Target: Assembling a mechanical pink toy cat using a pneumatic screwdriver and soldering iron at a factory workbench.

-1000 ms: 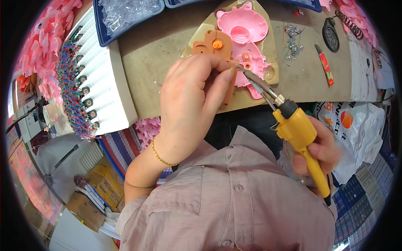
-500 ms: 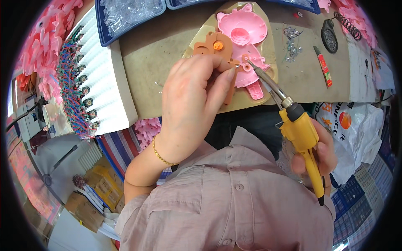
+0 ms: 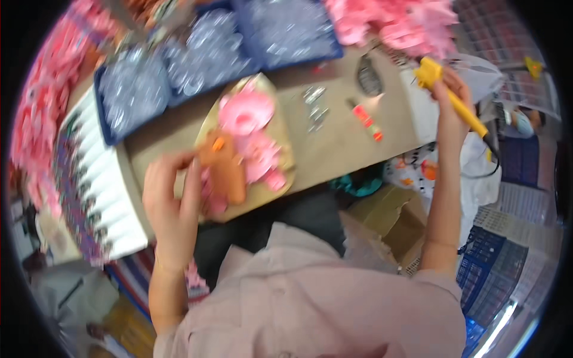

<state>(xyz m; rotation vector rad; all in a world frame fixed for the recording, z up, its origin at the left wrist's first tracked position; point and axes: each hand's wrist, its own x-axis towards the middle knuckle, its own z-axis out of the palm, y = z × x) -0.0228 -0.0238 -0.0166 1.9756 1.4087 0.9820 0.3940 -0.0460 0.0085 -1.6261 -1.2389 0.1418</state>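
My right hand (image 3: 456, 89) grips a yellow soldering iron (image 3: 428, 74), raised over the table's right end. Its metal tip is too blurred to make out. My left hand (image 3: 170, 194) is at the left edge of a brown plate (image 3: 227, 173) with an orange knob (image 3: 219, 144). Thumb and forefinger are bent toward that edge with their tips close together; blur hides whether they pinch anything. Beside the plate lie a round pink plastic shell (image 3: 246, 113) and another pink shell piece (image 3: 259, 155), all on a tan board (image 3: 283, 134).
Blue trays (image 3: 170, 107) of clear plastic parts line the back. White foam (image 3: 110, 194) with rows of wired parts stands left. Small metal parts (image 3: 315, 107), a dark oval stand base (image 3: 369, 76) and a red tube (image 3: 365, 121) lie right of the board. An open carton (image 3: 388, 224) sits below the table.
My right hand has carried the soldering iron away from the pink shell to the far right. My left hand has drawn back to the brown plate's left edge. The view has shifted.
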